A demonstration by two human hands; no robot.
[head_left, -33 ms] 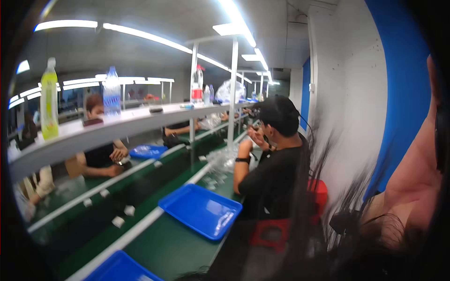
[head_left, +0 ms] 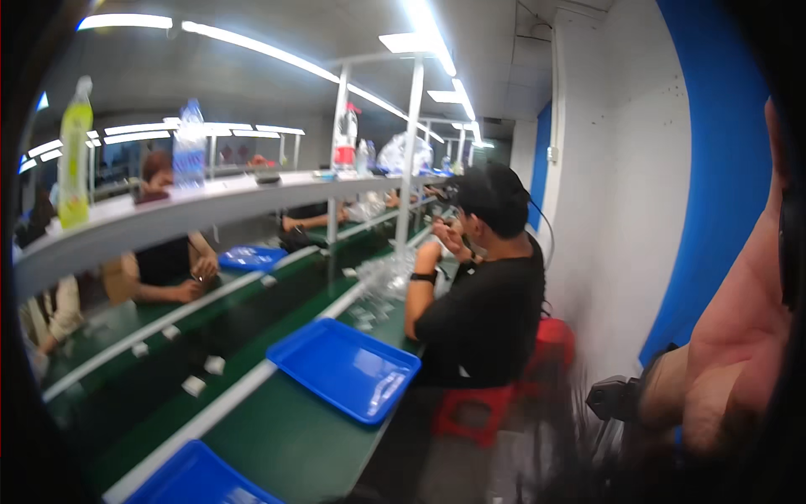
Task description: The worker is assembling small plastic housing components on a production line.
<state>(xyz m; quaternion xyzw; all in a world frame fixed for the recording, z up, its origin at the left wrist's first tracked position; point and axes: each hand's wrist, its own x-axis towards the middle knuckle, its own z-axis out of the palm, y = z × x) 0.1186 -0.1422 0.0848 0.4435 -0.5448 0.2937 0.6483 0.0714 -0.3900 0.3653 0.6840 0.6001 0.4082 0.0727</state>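
My right hand (head_left: 743, 336) is raised close to the camera along the right rim, its wrist low and one straight finger pointing up. Its other fingers run out of sight past the rim, beside a dark edge. A small black clip-like piece (head_left: 614, 398) hangs next to the wrist, blurred among dark hair strands. My left hand is not in view. Away from my hand, a blue tray (head_left: 344, 370) rests on the green bench (head_left: 285, 449), and part of a second blue tray (head_left: 197, 479) shows nearer.
A co-worker in black (head_left: 491, 294) sits by a red stool (head_left: 474, 412), both hands raised. Small white pieces (head_left: 194, 385) lie on the dark belt. Bottles, one yellow-green (head_left: 75, 160), stand on a white shelf (head_left: 227, 195). Clear plastic bags (head_left: 390, 273) lie farther along.
The scene has shifted slightly left and up in the picture. Fewer hair strands cross the view of the co-worker. My right hand keeps its place at the rim.
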